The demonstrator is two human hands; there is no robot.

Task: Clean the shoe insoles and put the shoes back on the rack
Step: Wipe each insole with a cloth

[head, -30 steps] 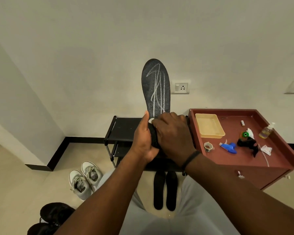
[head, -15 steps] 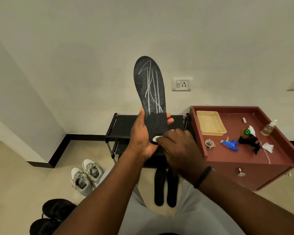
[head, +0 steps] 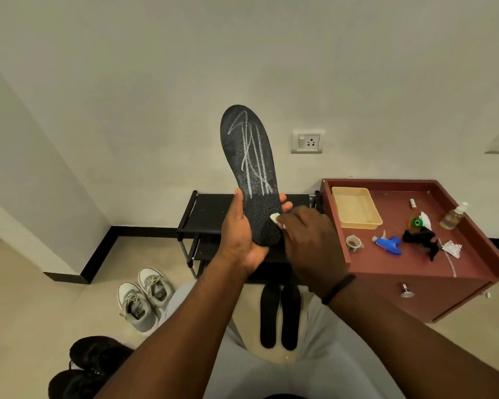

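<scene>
Left hand (head: 242,240) grips the heel of an upright, chalk-marked black insole (head: 252,168) above the shoe rack (head: 211,211), while right hand (head: 308,240) pinches a small white wipe (head: 274,218) against it.

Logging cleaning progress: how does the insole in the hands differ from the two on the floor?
The held insole stands upright, gripped by the left hand; the floor insoles lie flat, untouched. The held insole bears pale scribbles; the floor insoles look plain black. All are dark and similarly shaped.
</scene>
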